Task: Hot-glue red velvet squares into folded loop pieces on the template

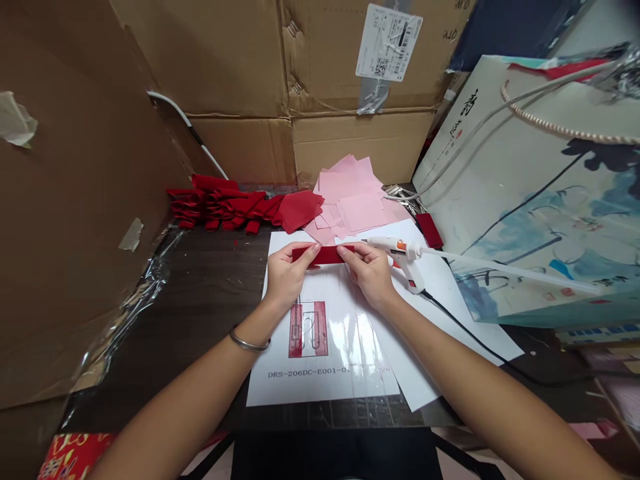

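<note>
A red fabric strip (328, 255) stretches lengthwise left-to-right at mid-frame, its ends pinched between thumb and closed fingers of the left hand (287, 272) and right hand (369, 272).

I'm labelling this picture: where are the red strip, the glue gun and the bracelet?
Red strip (329, 255): head view, its middle.
Glue gun (407, 253): head view, its body.
Bracelet (247, 345): head view, its band.

Red strip (328, 255) partly hidden under thumbs (308, 257), patterned bag (543, 200) cut off by right edge

Head view, forward and down, seemingly near
</note>
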A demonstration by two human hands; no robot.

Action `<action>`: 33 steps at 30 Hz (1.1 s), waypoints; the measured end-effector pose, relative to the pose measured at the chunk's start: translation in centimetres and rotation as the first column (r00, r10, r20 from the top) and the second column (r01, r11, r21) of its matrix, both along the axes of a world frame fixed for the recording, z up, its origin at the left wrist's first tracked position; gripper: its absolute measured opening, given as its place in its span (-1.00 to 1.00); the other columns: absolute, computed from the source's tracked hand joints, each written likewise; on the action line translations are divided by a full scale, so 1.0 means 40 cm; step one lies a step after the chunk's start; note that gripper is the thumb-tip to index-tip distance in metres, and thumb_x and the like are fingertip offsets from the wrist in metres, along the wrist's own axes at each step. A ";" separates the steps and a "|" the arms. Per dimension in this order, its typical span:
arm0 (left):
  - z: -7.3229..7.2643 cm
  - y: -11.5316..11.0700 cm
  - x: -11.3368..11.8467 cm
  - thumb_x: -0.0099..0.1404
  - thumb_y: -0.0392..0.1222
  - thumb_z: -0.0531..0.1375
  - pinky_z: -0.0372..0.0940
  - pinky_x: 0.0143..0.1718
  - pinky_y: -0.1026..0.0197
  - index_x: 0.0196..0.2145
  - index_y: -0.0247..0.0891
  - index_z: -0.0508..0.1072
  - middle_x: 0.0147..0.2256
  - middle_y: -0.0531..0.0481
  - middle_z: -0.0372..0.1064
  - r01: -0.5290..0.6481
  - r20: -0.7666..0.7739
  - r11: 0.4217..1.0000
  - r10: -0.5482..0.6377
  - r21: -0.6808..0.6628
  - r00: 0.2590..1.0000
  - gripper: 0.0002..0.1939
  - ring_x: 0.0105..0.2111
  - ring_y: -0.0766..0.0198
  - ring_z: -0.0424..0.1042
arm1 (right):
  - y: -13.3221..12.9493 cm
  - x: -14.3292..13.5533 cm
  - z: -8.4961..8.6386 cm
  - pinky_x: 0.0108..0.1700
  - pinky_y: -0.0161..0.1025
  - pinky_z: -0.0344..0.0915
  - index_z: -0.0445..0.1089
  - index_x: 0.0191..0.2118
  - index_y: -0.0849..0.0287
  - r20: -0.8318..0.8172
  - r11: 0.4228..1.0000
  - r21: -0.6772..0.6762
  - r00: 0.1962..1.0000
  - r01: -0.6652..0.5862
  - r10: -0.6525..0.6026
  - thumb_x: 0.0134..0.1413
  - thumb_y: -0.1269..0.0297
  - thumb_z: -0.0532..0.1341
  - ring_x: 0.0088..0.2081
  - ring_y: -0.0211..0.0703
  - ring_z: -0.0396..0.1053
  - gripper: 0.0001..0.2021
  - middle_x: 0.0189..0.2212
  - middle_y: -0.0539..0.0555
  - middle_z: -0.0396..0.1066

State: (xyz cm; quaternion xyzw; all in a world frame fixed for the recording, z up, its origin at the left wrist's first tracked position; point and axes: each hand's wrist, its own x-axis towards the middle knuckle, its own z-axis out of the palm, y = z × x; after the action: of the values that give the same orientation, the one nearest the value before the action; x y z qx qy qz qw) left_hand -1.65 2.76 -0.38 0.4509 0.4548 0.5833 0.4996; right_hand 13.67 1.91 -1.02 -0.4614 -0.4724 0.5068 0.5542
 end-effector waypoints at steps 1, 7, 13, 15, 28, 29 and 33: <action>0.002 -0.004 -0.004 0.05 -0.03 0.39 0.47 -0.42 0.26 -0.35 -0.33 0.58 -0.41 -0.02 0.52 0.013 0.004 1.000 -0.013 -0.001 1.000 -0.69 -0.43 0.28 0.49 | 0.001 0.000 -0.002 -0.43 -0.25 0.27 0.53 -0.31 0.17 0.006 1.000 0.006 1.000 -0.002 0.002 -0.02 0.06 0.33 -0.41 -0.15 0.39 -0.73 -0.52 0.02 0.42; 0.009 -0.014 -0.010 0.02 -0.09 0.42 0.49 -0.43 0.27 -0.32 -0.33 0.60 -0.34 -0.06 0.54 0.107 -0.012 0.993 -0.107 -0.043 0.994 -0.70 -0.38 0.25 0.51 | 0.005 0.004 -0.010 -0.43 -0.26 0.27 0.52 -0.33 0.15 0.004 0.999 0.034 1.000 0.008 -0.008 0.00 0.09 0.33 -0.38 -0.16 0.40 -0.78 -0.46 0.04 0.46; 0.006 -0.005 -0.011 0.00 -0.08 0.43 0.51 -0.41 0.24 -0.35 -0.33 0.62 -0.37 -0.06 0.55 0.103 -0.001 0.990 -0.104 -0.099 0.995 -0.71 -0.37 0.21 0.53 | 0.010 0.009 -0.013 -0.42 -0.23 0.29 0.56 -0.36 0.14 -0.001 1.000 0.029 1.000 -0.010 0.010 -0.03 0.11 0.35 -0.42 -0.16 0.39 -0.80 -0.51 0.02 0.46; 0.008 -0.003 -0.012 -0.01 -0.08 0.44 0.50 -0.45 0.26 -0.35 -0.34 0.62 -0.37 -0.07 0.55 0.093 -0.005 0.989 -0.094 -0.116 0.996 -0.70 -0.40 0.21 0.54 | 0.011 0.009 -0.013 -0.43 -0.23 0.28 0.57 -0.36 0.14 -0.012 1.000 0.024 1.000 -0.009 0.010 -0.03 0.11 0.36 -0.45 -0.18 0.37 -0.80 -0.53 0.01 0.45; 0.002 -0.002 -0.019 0.17 0.05 0.31 0.46 -0.51 0.30 -0.31 -0.39 0.59 -0.41 -0.10 0.54 0.086 0.026 0.994 -0.084 -0.068 0.996 -0.62 -0.47 0.23 0.55 | 0.019 0.013 -0.029 -0.59 -0.30 -0.09 0.45 -0.45 0.18 -0.037 0.997 0.047 0.997 0.068 -0.066 0.06 0.02 0.30 -0.66 -0.37 -0.06 -0.70 -0.73 -0.15 0.04; 0.001 -0.001 -0.019 0.17 0.05 0.31 0.46 -0.52 0.31 -0.31 -0.39 0.59 -0.42 -0.10 0.54 0.076 0.017 0.995 -0.075 -0.066 0.997 -0.62 -0.48 0.23 0.55 | 0.019 0.013 -0.029 -0.59 -0.30 -0.10 0.42 -0.49 0.18 -0.024 0.996 0.054 0.998 0.065 -0.064 0.06 0.02 0.29 -0.65 -0.37 -0.07 -0.68 -0.72 -0.15 0.03; -0.005 0.001 -0.020 0.16 0.06 0.32 0.47 -0.51 0.32 -0.34 -0.36 0.59 -0.43 -0.05 0.52 0.049 0.040 0.998 -0.048 -0.036 0.998 -0.64 -0.48 0.28 0.53 | 0.015 0.011 -0.023 -0.55 -0.28 -0.09 0.32 -0.61 0.18 0.031 0.995 0.077 0.997 0.063 -0.065 0.06 0.03 0.30 -0.62 -0.36 -0.05 -0.61 -0.71 -0.12 0.04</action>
State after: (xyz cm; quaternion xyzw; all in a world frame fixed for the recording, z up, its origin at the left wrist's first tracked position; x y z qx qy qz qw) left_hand -2.43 2.82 -0.59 0.4410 0.4447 0.5712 0.5306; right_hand 14.10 2.51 -1.92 -0.4632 -0.4855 0.4627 0.5793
